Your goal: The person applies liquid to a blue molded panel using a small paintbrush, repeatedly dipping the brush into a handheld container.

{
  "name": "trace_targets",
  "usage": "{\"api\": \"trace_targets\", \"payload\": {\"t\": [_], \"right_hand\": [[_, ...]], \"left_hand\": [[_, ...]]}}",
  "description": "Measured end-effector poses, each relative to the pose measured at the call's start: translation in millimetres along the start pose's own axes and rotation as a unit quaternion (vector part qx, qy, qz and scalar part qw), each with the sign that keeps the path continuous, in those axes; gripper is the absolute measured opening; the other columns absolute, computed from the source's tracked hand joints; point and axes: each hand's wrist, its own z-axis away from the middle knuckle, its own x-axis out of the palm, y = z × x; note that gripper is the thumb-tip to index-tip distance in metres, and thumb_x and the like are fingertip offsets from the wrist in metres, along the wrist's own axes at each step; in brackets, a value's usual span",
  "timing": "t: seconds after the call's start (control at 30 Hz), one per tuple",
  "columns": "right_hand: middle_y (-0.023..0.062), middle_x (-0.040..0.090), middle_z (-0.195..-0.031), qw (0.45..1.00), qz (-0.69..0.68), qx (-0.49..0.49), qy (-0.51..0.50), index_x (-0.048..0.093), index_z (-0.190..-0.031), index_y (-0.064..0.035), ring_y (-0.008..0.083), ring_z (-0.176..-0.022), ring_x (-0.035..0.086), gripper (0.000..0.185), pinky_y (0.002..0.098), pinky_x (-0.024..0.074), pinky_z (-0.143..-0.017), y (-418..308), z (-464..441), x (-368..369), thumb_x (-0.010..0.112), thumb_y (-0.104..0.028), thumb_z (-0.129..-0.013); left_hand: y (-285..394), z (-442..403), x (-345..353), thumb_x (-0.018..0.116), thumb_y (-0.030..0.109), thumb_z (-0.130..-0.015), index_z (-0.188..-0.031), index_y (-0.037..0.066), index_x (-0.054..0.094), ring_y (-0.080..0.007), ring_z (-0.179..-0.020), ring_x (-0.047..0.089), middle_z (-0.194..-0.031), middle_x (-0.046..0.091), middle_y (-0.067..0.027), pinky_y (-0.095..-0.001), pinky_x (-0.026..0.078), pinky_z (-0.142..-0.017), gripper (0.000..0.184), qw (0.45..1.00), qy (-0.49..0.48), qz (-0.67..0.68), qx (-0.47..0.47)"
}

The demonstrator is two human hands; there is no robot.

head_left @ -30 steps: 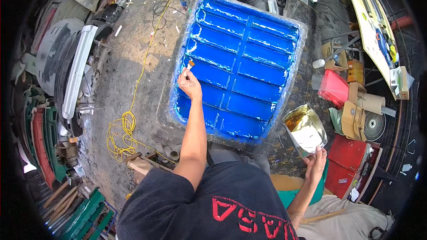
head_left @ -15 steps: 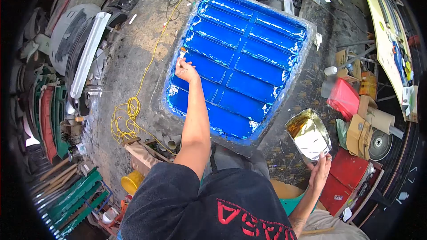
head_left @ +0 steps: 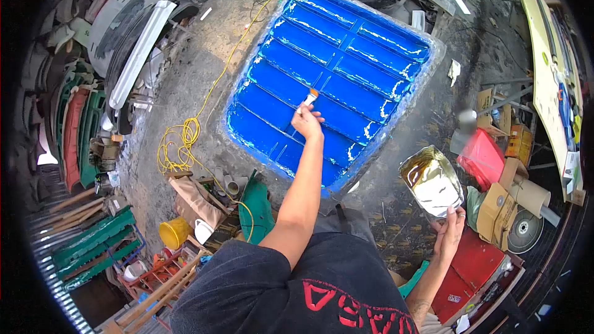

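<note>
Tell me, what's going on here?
A person is working over a blue ribbed panel with pale streaks along many ridges and edges. Their left hand holds a small brush near the panel's middle; whether the bristles touch it is hard to tell. Their right hand grips a shiny container off to the panel's right.

A hand could pass over the upper half of the blue ribbed panel (head_left: 365, 108), above its raised ridges; lower down, the left forearm (head_left: 301, 201) crosses the panel's near edge. Left of the panel runs a strip of floor (head_left: 185, 68) with a yellow cord (head_left: 179, 148) across it. At lower right a gap separates the panel from the shiny tray (head_left: 431, 179); past the tray, a red container (head_left: 482, 158) and cardboard box (head_left: 497, 210) block the way.
</note>
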Motion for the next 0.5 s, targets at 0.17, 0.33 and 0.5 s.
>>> {"api": "trace_targets", "payload": {"t": [0.17,0.33,0.5], "right_hand": [[0.0032,0.055,-0.117,1.0,0.012,0.004,-0.018,0.041,-0.12,-0.0095,0.0149,-0.103,0.055,0.047,0.0333,0.0483,-0.07,-7.1,-8.7,5.9,0.066,-0.034,-0.088],[0.0039,0.056,-0.118,0.999,0.01,0.003,-0.052,0.041,-0.12,-0.0093,0.0147,-0.105,0.054,0.047,0.0321,0.0486,-0.07,-5.8,-17.0,16.0,0.066,-0.033,-0.088],[0.0042,0.056,-0.118,0.998,0.024,0.011,-0.059,0.041,-0.121,-0.0096,0.0148,-0.105,0.053,0.049,0.0333,0.0484,-0.07,-6.7,-14.8,28.0,0.067,-0.033,-0.087]], "left_hand": [[-16.4,42.2,1.5,0.05,0.014,-0.097,-0.113,-0.004,0.06,-0.0164,-0.053,0.061,-0.087,0.066,-0.0132,-0.0292,0.05,-0.035,0.026,0.999,-0.033,0.014,-0.038],[-18.7,70.8,7.0,0.051,0.013,-0.096,-0.114,-0.005,0.06,-0.0171,-0.052,0.061,-0.087,0.066,-0.0142,-0.0298,0.051,-0.037,0.027,0.995,-0.035,0.017,-0.091],[-14.0,101.5,3.3,0.053,0.015,-0.095,-0.103,-0.006,0.063,-0.0166,-0.053,0.06,-0.082,0.066,-0.0131,-0.0307,0.052,-0.038,0.025,0.985,-0.074,-0.008,-0.156]]}}
